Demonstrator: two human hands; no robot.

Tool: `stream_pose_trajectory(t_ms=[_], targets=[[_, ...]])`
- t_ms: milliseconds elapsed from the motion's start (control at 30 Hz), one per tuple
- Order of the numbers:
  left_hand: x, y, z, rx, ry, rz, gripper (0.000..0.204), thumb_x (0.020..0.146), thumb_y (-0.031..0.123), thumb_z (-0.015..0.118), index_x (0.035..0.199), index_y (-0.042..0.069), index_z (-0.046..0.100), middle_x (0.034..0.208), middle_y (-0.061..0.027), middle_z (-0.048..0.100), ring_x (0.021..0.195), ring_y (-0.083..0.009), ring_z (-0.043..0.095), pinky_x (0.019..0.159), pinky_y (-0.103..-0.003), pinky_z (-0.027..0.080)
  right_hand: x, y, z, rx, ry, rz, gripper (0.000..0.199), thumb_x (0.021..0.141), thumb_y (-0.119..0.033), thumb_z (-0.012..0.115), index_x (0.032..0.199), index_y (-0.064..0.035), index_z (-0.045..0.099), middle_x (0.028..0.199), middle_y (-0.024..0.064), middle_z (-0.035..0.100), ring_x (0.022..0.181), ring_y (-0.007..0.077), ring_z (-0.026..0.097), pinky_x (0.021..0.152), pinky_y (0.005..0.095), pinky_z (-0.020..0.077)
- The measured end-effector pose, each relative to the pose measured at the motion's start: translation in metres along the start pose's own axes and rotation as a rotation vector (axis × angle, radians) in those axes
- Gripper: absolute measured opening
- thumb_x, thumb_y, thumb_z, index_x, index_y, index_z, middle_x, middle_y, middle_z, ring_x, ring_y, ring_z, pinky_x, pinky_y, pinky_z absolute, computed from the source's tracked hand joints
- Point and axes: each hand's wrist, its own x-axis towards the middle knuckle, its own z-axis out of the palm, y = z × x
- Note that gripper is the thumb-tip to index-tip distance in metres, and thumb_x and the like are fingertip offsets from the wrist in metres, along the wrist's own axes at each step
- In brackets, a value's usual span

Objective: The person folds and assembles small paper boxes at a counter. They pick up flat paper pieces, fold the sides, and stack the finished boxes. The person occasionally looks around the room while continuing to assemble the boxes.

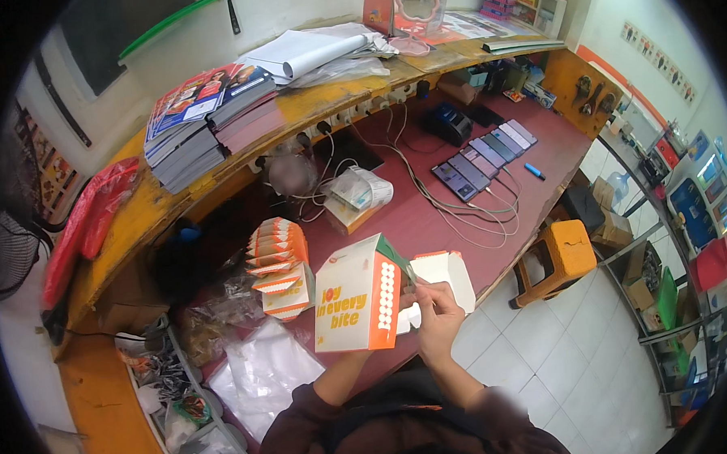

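A white and orange cardboard food box (346,301) is held up over the near edge of the dark red table, its end flaps standing open on the right. My left hand (343,369) goes up behind the box and supports it; the box hides most of its fingers. On the open side, my right hand (437,311) pinches at the flaps, its fingers closed on the cardboard. A white flap with an orange edge (447,274) spreads out beyond my right hand. Left of the box stands a row of nested folded cartons (279,263) in the same colours.
Clear plastic bags (260,373) lie at the near left, beside a grey bin (206,420) of odds and ends. Several phones (484,158) and white cables (452,211) lie farther back. Paper stacks (205,120) sit on the ledge. An orange stool (561,255) stands at right.
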Motion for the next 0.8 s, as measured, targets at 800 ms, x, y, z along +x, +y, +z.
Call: stream_pose_trajectory(t_ms=[800], targets=[[-0.048,0.046,-0.072,0.743,0.215,0.835,0.030,0.069,0.030,0.075,0.078,0.005,0.060,0.081,-0.0077,0.059,0.067,-0.0215,0.058,0.059,-0.033,0.047,0.014,-0.001,-0.020,-0.239,-0.639,0.075,0.024,0.069,-0.009,0.078,0.080,-0.0006,0.058,0.071,0.0023,0.059,0.064,0.0066,0.056,0.052,0.0239,0.0444]])
